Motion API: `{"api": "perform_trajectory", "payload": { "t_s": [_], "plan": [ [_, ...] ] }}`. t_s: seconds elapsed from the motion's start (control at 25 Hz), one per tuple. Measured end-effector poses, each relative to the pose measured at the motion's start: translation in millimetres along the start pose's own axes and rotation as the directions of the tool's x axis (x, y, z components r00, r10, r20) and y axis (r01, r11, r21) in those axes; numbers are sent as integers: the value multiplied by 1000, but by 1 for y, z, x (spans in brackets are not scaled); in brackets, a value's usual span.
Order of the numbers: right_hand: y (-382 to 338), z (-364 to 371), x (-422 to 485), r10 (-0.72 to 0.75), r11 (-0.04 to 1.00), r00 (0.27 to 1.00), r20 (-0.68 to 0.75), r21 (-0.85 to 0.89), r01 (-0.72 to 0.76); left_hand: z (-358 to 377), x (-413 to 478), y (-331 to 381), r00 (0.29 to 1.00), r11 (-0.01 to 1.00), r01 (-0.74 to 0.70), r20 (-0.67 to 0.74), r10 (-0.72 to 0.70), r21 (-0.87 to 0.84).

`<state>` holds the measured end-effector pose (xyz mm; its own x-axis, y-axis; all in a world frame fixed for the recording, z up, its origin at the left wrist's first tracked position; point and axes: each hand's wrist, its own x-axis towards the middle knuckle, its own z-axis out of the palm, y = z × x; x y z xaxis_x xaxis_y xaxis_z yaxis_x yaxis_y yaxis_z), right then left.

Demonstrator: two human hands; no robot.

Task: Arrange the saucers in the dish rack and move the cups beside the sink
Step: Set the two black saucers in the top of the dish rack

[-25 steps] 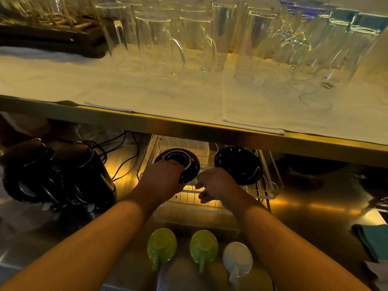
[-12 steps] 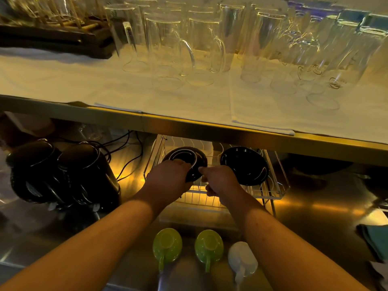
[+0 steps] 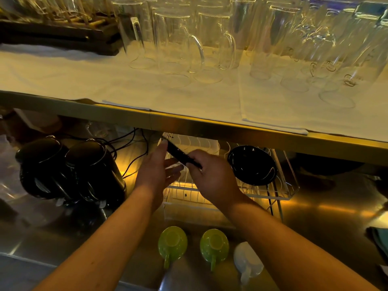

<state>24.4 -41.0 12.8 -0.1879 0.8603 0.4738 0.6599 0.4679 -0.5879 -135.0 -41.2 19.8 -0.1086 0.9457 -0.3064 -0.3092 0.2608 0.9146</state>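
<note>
A white wire dish rack (image 3: 283,193) stands under the shelf on the steel counter. A black saucer (image 3: 253,164) leans upright in its right part. Both my hands hold a second black saucer (image 3: 178,153), tipped on edge over the rack's left part: my left hand (image 3: 155,169) touches its upper end with the fingertips, my right hand (image 3: 212,175) grips its lower end. Two green cups (image 3: 172,241) (image 3: 214,244) and a white cup (image 3: 246,260) sit upside down in a row near the counter's front edge.
Two black kettles (image 3: 69,171) with cables stand left of the rack. A shelf edge (image 3: 189,122) overhangs the rack, covered by white cloth with many upturned glasses (image 3: 178,43). A teal cloth (image 3: 380,238) lies at far right.
The left saucer, which lay face-up in my hands, has been tilted up onto its edge. My right hand moved from beside it to gripping its lower end.
</note>
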Motion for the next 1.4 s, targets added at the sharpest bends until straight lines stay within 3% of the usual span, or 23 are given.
{"api": "perform_trajectory", "payload": {
  "t_s": [0.08, 0.2, 0.52, 0.68, 0.96, 1.08, 1.2, 1.32, 1.4],
  "plan": [
    [7, 4, -4, -192, 918, 981, 23, -348, 188, -5, 4, 1, 996, 997, 77, 44, -79, 30],
    [19, 10, -7, -227, 798, 959, 171, -531, 284, -5, 11, -4, 995, 988, 71, 56, -79, 136],
    [33, 17, -2, -180, 785, 954, 241, -550, 287, 7, 22, -17, 997, 902, -58, -13, 71, 427],
    [31, 15, -2, -118, 792, 940, 322, -541, 284, 12, 26, -18, 993, 870, -68, -48, 105, 489],
    [38, 13, -2, -78, 820, 915, 396, -496, 285, 9, 27, -27, 988, 713, -144, 54, 148, 686],
    [41, 3, -8, -96, 853, 913, 397, -439, 281, 4, 26, -27, 978, 577, -188, 96, 187, 794],
    [54, -22, -24, -102, 896, 971, 214, -404, 183, 0, 19, -25, 932, 330, -274, 165, 322, 903],
    [78, -56, -34, 99, 873, 989, 113, -486, -32, 9, 15, -25, 825, 72, -433, 363, 433, 898],
    [94, -74, -36, 260, 806, 954, 151, -578, -128, 21, 19, -27, 798, -83, -502, 498, 340, 861]
  ]
}}
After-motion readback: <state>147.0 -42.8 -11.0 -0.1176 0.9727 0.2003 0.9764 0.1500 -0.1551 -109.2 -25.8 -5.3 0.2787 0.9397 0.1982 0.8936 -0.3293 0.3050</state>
